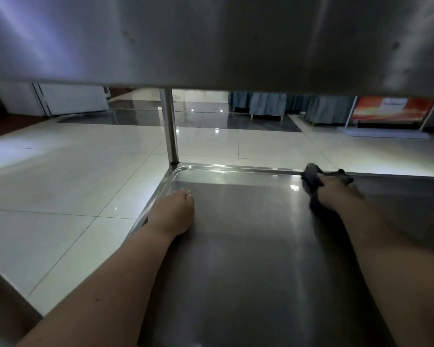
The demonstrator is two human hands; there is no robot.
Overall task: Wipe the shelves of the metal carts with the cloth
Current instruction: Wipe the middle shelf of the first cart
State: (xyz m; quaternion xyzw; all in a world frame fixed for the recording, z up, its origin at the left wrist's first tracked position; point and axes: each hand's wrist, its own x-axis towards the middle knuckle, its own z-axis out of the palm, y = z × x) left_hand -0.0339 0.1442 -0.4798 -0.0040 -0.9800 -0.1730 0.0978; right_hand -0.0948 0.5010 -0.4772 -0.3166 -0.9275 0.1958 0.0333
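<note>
View from under a metal cart; lower stainless-steel shelf point(248, 259) fills the near and right ground, a flat tray with a raised rim and a rounded far-left corner; dull grey underside of the upper shelf point(211, 41) spans the top of the view; round steel post point(169, 126) stands upright at the tray's far-left corner.

Right hand point(330, 190) reaches to the far rim, right of centre; its fingers point(321, 182) are clenched round a crumpled dark grey cloth point(311, 174); cloth sits on the shelf surface, touching the far rim, part of it bunched under the palm.

Left hand point(172, 212) rests on the shelf just beside the left rim, well apart from the cloth; fingers together and relaxed, pointing far, grasping nothing.

Both forearms bare, stretched across the shelf from the near side.

Beyond the cart: glossy pale tiled floor point(60, 184); far right, grey-skirted furniture point(268, 103) and an orange-red board point(391, 108), blurred.
</note>
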